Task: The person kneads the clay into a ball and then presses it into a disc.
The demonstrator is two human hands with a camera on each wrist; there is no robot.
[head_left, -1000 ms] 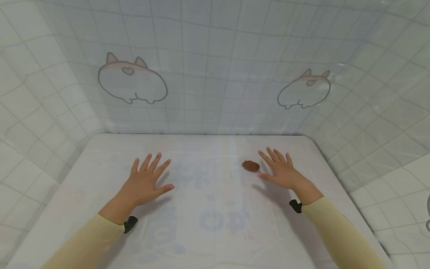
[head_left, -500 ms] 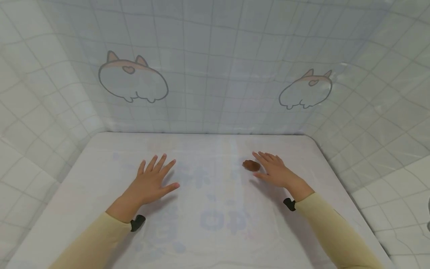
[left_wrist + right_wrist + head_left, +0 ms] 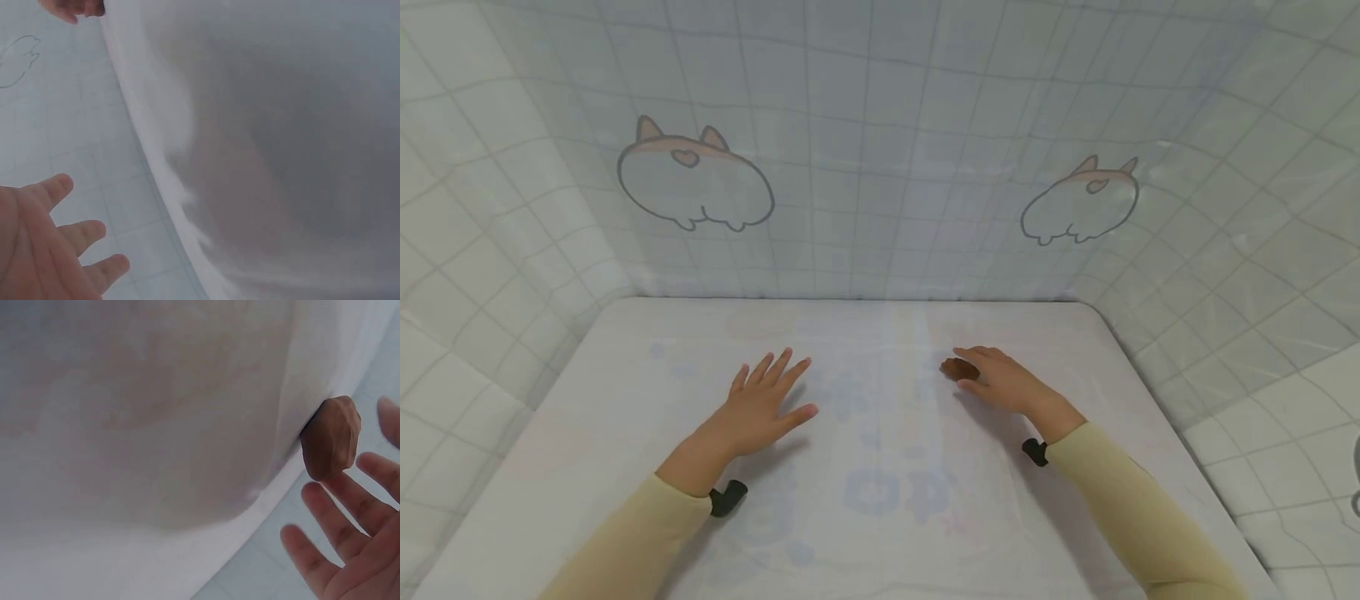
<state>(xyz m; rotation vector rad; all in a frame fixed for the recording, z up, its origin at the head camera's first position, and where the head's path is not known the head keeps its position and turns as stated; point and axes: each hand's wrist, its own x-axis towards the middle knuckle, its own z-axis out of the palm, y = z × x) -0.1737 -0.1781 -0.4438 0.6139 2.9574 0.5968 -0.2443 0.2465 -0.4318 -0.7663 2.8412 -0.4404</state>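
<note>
A small brown lump (image 3: 955, 368), rough and faceted like a stone, lies on the white-covered table (image 3: 880, 433), right of the middle. My right hand (image 3: 1007, 384) reaches over its right side, thumb on the near side and fingers on the far side. In the right wrist view, the brown lump (image 3: 329, 440) shows large, with the fingertips (image 3: 314, 495) right at its edge and the thumb standing apart from it. My left hand (image 3: 752, 414) hovers over the left half of the table, fingers spread and holding nothing. Its spread fingers (image 3: 84, 236) also show in the left wrist view.
A pale grid-patterned curtain (image 3: 865, 167) with cartoon animal prints rises behind the table and along both sides. Small black devices (image 3: 727, 498) sit under both wrists. Faint coloured print marks the tablecloth. Something dark and rounded shows at the right border.
My right hand has moved left, its fingers drawing together and bending round the brown lump's side. My left hand has drifted to the right, still spread. The lump has stayed in place.
</note>
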